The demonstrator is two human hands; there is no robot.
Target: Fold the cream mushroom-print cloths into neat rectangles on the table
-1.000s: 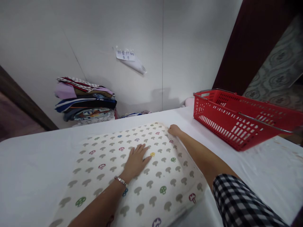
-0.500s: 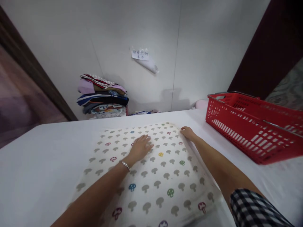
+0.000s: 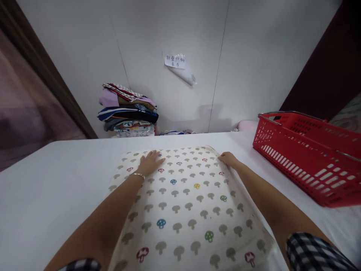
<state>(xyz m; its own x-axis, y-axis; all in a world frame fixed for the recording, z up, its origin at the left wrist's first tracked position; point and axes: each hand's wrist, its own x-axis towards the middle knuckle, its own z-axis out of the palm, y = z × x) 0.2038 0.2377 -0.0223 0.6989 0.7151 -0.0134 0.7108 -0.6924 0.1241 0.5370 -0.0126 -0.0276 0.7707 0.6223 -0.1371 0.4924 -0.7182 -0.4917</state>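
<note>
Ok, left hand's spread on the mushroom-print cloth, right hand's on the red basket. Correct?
Not the right hand: the head view shows it at the right edge of the mushroom-print cloth, apart from the red basket. The left hand is spread on the cloth.

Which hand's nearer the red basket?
Right. The right hand is at the right edge of the mushroom-print cloth, left of the red basket; the left hand lies on the cloth, farther left of the basket.

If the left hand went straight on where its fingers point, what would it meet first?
The left hand would likely pass the far edge of the mushroom-print cloth, cross white tabletop, then meet the low fabrics or wall; depth there is unclear.
</note>
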